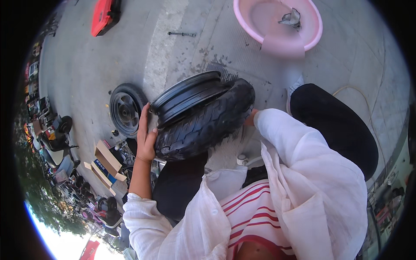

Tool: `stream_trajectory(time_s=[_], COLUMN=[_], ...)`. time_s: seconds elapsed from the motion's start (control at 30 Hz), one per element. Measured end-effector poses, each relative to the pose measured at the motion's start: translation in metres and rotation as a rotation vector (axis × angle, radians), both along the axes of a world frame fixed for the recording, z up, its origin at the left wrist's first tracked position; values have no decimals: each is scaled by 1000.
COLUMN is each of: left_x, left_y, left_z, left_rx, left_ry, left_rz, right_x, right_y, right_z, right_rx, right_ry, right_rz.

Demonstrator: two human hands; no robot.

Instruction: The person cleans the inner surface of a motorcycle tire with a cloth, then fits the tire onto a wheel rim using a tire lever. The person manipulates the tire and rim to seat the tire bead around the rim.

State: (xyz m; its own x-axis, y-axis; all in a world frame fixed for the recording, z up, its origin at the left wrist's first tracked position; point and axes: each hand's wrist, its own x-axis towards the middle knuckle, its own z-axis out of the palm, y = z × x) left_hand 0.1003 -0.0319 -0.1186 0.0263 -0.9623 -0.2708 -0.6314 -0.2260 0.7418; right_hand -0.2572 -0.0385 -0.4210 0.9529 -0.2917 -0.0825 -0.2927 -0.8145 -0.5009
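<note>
The tire (203, 128) was black rubber, satin and deeply grooved. The wheel rim (190, 93) appeared to be smooth, semi-gloss dark metal. The basin (249, 17) was smooth plastic; the shirt (312, 151), wrinkled matt cloth; the carton (108, 157), cardboard.

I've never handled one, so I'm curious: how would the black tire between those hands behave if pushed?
Stood upright, the tire would probably roll, being round. It looks thick, so it's likely stiff rather than floppy. Its grooved tread should make it less slippery than something smooth.
</note>
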Motion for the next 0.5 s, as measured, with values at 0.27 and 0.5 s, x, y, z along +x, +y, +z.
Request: stream_trajectory(time_s=[0.27,0.5], left_x=[13,34], left_y=[2,27], left_z=[-10,-24], left_rx=[-64,-110], left_ry=[11,-10], left_rz=[-32,-5], right_x=[-32,-51], right_y=[-15,-71], right_z=[91,326], right_rx=[-86,170], right_ry=[404,-26], right_rz=[282,220])
